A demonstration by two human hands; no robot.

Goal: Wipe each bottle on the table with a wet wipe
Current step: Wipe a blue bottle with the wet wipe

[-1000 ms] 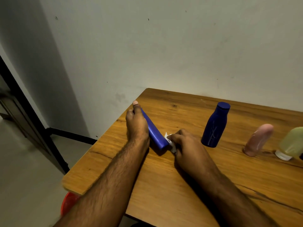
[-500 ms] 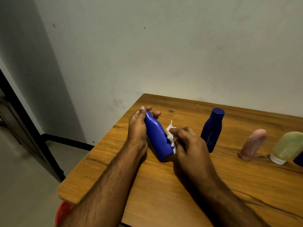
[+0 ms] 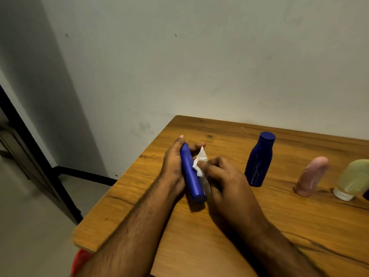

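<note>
- Our left hand (image 3: 173, 166) wraps round the blue bottle (image 3: 192, 172) at frame centre, tilting it w/ base near the table (image 3: 259, 226), prob. to steady it & bare one side.
- Our right hand (image 3: 223, 176) pinches the wet wipe (image 3: 200, 163) vs that bared side, fingertips curled, so we can rub along the length.
- Dark blue bottle (image 3: 257, 159), pink bottle (image 3: 311, 175) & pale green bottle (image 3: 353, 181) stand in a row to the right, apart from our hands, likely waiting their turn.

Matt blue plastic bottle (image 3: 192, 172), crumpled white wipe (image 3: 200, 161), smooth grained wooden table (image 3: 249, 226), matt painted wall (image 3: 199, 66)
</note>
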